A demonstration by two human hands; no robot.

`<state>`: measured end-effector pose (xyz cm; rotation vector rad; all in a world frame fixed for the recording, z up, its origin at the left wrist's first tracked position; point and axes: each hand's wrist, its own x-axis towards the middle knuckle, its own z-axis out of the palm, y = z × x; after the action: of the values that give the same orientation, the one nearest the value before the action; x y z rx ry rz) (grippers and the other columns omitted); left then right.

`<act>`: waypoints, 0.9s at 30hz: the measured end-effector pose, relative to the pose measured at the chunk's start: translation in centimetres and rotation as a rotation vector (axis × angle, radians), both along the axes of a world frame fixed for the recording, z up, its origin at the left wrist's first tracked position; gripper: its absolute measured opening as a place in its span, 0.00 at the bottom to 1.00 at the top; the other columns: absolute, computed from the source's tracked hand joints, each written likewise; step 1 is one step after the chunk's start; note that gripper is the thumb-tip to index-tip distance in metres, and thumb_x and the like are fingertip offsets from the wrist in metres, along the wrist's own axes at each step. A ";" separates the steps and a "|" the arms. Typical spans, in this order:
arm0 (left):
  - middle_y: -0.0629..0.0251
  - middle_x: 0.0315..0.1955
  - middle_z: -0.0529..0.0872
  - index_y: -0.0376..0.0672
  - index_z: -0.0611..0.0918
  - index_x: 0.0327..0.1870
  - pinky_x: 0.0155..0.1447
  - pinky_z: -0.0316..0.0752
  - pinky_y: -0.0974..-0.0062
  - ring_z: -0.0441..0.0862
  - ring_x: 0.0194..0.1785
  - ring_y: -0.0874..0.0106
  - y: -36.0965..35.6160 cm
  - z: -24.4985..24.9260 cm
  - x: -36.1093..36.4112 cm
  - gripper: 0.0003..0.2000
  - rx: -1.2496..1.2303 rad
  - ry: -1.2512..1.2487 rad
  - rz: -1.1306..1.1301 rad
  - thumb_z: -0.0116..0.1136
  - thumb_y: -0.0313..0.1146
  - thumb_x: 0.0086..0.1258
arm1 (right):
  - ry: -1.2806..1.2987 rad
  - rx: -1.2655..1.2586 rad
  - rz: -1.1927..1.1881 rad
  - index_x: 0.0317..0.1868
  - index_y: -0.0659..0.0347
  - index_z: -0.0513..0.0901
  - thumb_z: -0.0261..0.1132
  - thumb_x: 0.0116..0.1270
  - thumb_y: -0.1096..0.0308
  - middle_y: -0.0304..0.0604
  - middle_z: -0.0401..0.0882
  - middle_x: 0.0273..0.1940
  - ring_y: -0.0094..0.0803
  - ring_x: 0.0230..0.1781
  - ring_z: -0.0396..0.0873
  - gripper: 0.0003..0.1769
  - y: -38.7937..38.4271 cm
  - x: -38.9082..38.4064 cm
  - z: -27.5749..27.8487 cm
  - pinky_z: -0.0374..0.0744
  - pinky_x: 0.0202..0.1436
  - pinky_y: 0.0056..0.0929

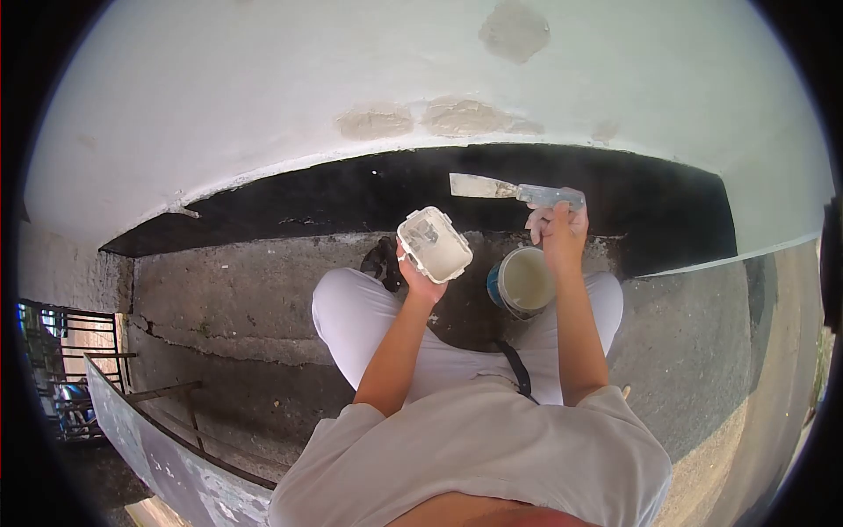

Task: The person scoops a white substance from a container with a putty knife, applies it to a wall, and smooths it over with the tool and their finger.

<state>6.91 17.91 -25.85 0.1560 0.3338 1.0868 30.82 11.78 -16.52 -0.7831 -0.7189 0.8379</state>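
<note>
My left hand is wrapped round a small white plastic tub, whose inside is smeared with pale filler. In my right hand is a putty knife, gripped by its grey-blue handle, the coated blade pointing left. Below that hand, between my knees, stands a bucket with whitish contents. Ahead, the white wall carries beige filler patches, and the knife is held apart from them.
A black band runs along the wall's foot above the concrete floor. At lower left are a peeling metal panel and a barred gate. A short stub juts from the wall at left.
</note>
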 end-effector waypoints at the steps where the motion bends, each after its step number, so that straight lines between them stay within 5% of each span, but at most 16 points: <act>1: 0.60 0.64 0.82 0.48 0.76 0.70 0.67 0.77 0.46 0.82 0.63 0.54 0.1 0.2 0.1 0.32 -0.002 0.004 0.004 0.41 0.62 0.78 | -0.016 -0.051 0.007 0.56 0.60 0.67 0.61 0.81 0.54 0.61 0.85 0.44 0.35 0.28 0.85 0.20 -0.5 -0.5 -0.3 0.77 0.19 0.24; 27: 0.60 0.65 0.81 0.51 0.75 0.72 0.68 0.76 0.44 0.80 0.65 0.54 -0.7 -0.7 -1.2 0.33 -0.045 0.060 -0.028 0.39 0.64 0.78 | -0.081 0.143 -0.155 0.57 0.62 0.68 0.64 0.78 0.49 0.58 0.86 0.45 0.36 0.30 0.86 0.26 8.7 1.4 3.1 0.76 0.21 0.23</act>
<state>5.70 17.20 -26.52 0.1529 0.4084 1.0481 32.18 20.50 -13.42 -0.7366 -0.7710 0.6110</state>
